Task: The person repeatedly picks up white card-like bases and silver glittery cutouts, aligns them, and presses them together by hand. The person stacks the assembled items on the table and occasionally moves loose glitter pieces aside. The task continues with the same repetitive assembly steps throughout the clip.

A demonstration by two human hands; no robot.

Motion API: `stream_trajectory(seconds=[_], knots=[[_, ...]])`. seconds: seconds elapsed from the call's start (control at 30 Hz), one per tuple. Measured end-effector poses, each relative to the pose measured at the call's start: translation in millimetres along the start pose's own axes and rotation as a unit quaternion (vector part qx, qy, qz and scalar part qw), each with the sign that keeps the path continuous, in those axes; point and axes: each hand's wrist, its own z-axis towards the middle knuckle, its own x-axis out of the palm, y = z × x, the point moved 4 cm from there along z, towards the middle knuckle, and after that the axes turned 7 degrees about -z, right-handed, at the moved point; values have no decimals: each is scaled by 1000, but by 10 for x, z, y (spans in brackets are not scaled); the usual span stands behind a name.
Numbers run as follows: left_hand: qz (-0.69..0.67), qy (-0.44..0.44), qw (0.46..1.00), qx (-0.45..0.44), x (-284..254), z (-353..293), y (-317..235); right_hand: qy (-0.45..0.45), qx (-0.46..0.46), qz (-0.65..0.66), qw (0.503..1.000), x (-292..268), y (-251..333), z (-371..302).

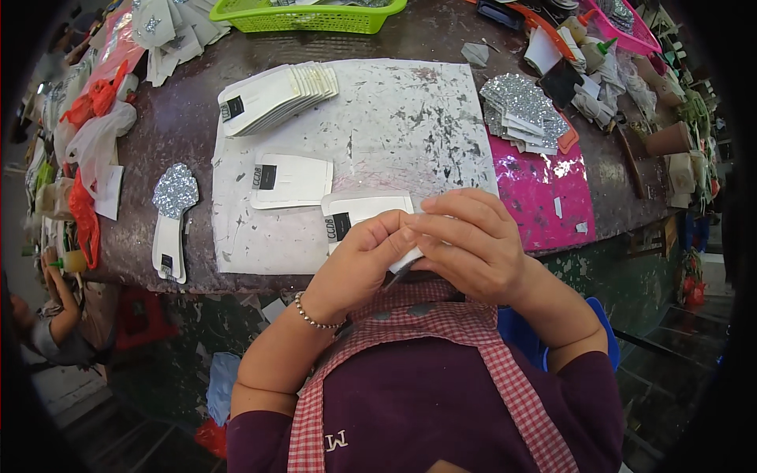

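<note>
Close to the table's front edge, my left hand [364, 251] and my right hand [475, 246] meet, fingers closed on a small white piece [406, 258] with a dark edge. Most of that piece is hidden by my fingers. Just beyond my left hand lies a flat white piece [371, 206] with a black label, partly covered by the hand. A similar white labelled piece [296, 181] rests to its left. Farther back, a fanned stack of white labelled pieces [276, 96] sits on the paint-stained white board [410, 118].
At left lies a silver-glitter piece [175, 191] with a white labelled tail. On the right, glittery pieces [524, 110] are piled on a pink sheet [544, 197]. A green basket [307, 19] stands at the back. Another person's arm [65, 307] shows far left.
</note>
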Motion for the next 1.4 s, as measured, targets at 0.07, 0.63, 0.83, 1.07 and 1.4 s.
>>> stream_trajectory(seconds=[0.07, 0.63, 0.83, 1.07, 1.4], knots=[[-30, 13, 999, -12, 5, -19, 34, -32, -16, 36, 999, 28, -12, -27], [-146, 72, 975, -154, 116, -324, 521, -53, -124, 110, 985, -136, 346, -290], [407, -6, 900, 158, 89, -375, -19, 164, 250, 256, 919, -47, -32, -274], [422, -112, 879, 194, 27, -368, -11, -34, 331, 192, 923, -49, -138, -264], [451, -109, 875, 139, 10, -258, 2, 22, 579, 502, 643, 145, -178, -570]])
